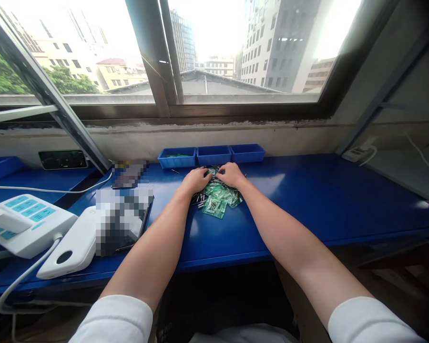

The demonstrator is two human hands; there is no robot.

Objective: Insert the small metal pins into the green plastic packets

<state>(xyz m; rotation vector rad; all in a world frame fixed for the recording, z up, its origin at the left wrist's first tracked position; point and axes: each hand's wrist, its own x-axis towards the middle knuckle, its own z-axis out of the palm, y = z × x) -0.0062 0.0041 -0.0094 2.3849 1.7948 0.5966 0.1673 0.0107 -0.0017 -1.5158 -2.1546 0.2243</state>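
My left hand point(197, 179) and my right hand point(231, 175) rest close together on a pile at the middle of the blue table. Green packets point(216, 202) with small metal pieces inside lie on the near side of the pile. Loose dark and silvery metal pins point(200, 199) stick out around them, mostly beside my left hand. Both hands have bent fingers that point inward toward each other, with a small gap between them. Whatever the fingertips hold is too small to make out.
Three blue bins point(213, 155) stand behind the pile, the left one with green packets inside. At left are a white power bank point(73, 243), a power strip point(32, 221), cables, a phone point(63, 159) and blurred items. A window lies beyond.
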